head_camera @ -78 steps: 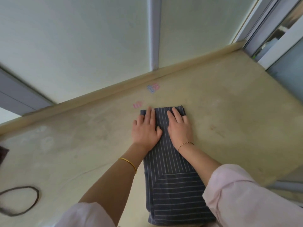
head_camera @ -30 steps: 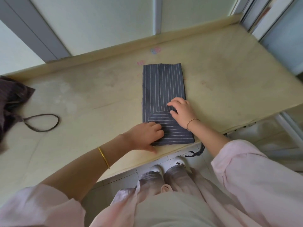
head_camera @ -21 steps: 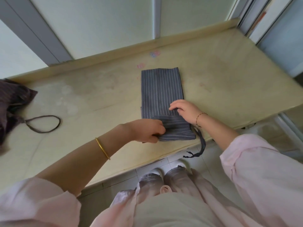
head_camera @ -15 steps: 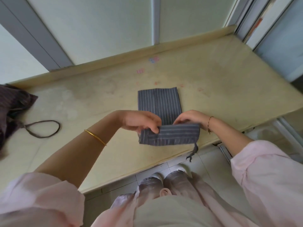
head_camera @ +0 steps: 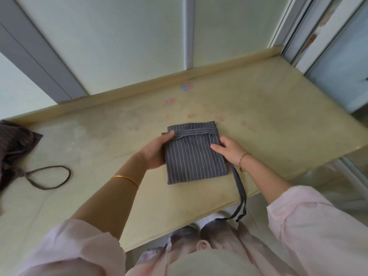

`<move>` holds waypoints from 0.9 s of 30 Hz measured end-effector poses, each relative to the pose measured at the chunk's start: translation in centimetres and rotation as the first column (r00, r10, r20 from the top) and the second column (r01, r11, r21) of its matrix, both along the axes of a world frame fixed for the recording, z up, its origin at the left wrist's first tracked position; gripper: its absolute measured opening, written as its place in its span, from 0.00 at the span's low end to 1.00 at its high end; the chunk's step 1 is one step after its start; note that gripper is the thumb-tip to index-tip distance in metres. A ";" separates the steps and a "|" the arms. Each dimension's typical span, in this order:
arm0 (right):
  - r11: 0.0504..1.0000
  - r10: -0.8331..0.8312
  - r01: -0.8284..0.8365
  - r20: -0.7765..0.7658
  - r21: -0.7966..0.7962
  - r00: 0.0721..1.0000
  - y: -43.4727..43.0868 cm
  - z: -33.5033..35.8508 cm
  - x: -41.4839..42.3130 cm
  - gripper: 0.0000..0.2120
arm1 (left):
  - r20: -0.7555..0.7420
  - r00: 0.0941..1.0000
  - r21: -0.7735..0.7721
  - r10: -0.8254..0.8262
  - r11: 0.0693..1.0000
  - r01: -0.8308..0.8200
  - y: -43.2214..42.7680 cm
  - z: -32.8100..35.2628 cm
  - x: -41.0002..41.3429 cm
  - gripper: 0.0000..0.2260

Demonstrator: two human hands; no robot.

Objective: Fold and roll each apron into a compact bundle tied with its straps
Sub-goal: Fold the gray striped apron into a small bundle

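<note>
A grey pinstriped apron (head_camera: 195, 156) lies folded into a squarish pad near the middle of the yellowish table (head_camera: 278, 116). My left hand (head_camera: 157, 150) grips its left edge, thumb on the far folded hem. On the right edge rests my right hand (head_camera: 229, 149), fingers pinching the cloth. The apron's grey straps (head_camera: 240, 190) trail from the right side over the table's near edge and hang down.
A dark brown apron (head_camera: 14, 148) is bunched at the table's left edge, with its strap (head_camera: 49, 177) in a loop on the tabletop. Small coloured stickers (head_camera: 186, 87) mark the far part. Walls close the back, and the table ends at right.
Both hands slid from the far end to the near end, lifted that end and folded it away from me over the rest. The long strip is now a squarish pad.
</note>
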State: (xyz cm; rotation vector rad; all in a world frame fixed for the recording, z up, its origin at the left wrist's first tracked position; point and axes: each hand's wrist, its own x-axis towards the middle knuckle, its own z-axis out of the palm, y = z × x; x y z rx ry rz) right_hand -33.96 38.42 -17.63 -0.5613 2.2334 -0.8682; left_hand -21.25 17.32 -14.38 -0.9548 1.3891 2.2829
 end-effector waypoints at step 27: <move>0.952 -0.115 0.187 -0.282 0.243 0.952 -3.9 -0.6 -1.1 0.11 | 0.271 0.958 -0.909 -0.098 0.302 0.288 3.4 -2.9 -0.9 0.19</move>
